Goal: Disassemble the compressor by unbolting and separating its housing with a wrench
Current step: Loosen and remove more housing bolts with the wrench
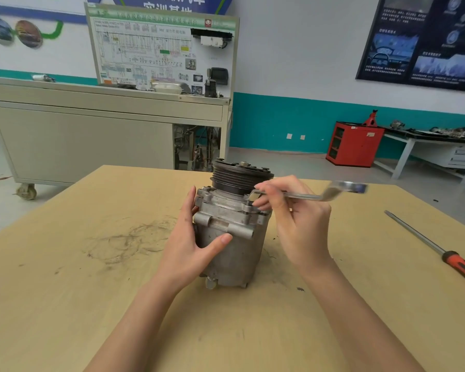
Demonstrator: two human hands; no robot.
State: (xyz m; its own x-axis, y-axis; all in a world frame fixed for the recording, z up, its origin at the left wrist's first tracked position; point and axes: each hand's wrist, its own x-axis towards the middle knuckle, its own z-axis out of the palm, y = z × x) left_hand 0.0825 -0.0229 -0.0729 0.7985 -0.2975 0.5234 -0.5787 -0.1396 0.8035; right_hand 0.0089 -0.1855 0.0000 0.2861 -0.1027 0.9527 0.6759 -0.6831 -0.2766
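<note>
Risk: wrench [306,196] slipping off the compressor [231,237].
Head view: the compressor stands upright mid-table [91,304]. My left hand [191,245] braces its 9 o'clock side, fingers straight and together. My right hand [293,218] only pinches the wrench shank at 1 o'clock, a light hold that may let it jump.
</note>
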